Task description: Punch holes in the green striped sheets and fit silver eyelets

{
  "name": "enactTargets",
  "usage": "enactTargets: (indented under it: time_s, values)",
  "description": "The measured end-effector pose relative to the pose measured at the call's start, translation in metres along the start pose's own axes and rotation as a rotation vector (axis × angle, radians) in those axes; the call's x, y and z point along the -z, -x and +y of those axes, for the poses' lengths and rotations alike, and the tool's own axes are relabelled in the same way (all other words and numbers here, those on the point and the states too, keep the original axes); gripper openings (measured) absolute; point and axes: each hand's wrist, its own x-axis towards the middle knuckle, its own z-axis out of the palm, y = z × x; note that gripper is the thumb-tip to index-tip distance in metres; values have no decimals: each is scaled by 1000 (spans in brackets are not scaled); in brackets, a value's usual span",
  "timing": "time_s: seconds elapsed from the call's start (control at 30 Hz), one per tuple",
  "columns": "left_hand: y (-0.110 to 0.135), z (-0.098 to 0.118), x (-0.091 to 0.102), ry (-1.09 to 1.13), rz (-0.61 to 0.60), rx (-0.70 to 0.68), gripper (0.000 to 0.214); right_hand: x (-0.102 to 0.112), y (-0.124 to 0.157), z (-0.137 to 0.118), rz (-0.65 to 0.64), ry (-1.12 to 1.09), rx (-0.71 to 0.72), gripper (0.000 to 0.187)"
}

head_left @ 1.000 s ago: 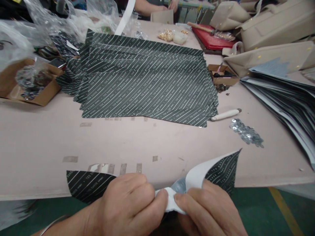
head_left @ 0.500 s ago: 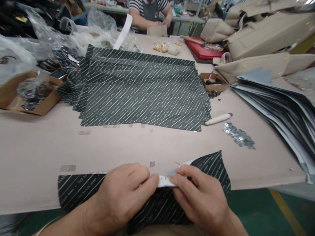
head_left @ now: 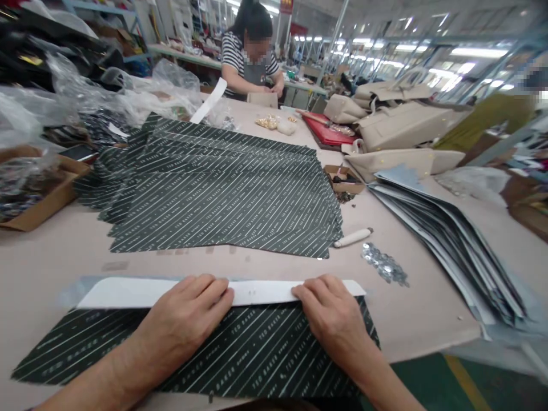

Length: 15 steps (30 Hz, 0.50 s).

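Note:
A dark green fabric piece (head_left: 252,354) with white diagonal stripes and lettering lies at the table's near edge. Along its far side runs a long white strip (head_left: 124,292) with small marks near its middle. My left hand (head_left: 192,319) is closed on the strip left of those marks, fingers curled and thumb alongside. To their right, my right hand (head_left: 331,308) also grips the strip, its fingertips pressed together at the edge. The undersides of both grips are hidden. Beyond the hands, a spread stack of matching fabric pieces (head_left: 222,200) covers the middle of the table.
Right of the stack are a white-handled tool (head_left: 353,237), a heap of metal discs (head_left: 385,264) and layered dark sheets (head_left: 449,245). Beige bags (head_left: 398,128) lie behind them. A cardboard box (head_left: 34,205) stands at left. A co-worker (head_left: 252,68) works across the table.
The fabric, curled up between my hands before, now lies flatter with the white strip exposed along its far side. My hands have spread apart. My view has tilted upward.

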Motion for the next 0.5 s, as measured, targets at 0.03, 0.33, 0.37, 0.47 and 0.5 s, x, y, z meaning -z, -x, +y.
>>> enactTargets:
  time_s: [0.03,0.33,0.37,0.47,0.5]
  values:
    - [6,6,-6,24,-6,12,38,-2,5,-1,-22,-45,-19,23]
    - [20,37,-40,322,3,185,42,11,13,20,-33,-385,-320,14]
    - [19,38,-40,313,-1,190,41,13,11,29,-16,-335,-362,15]
    - [14,38,-39,330,25,220,38,16,4,54,-119,-59,-411,16]
    - [13,38,-38,348,30,227,37,15,2,61,-188,23,-414,15]
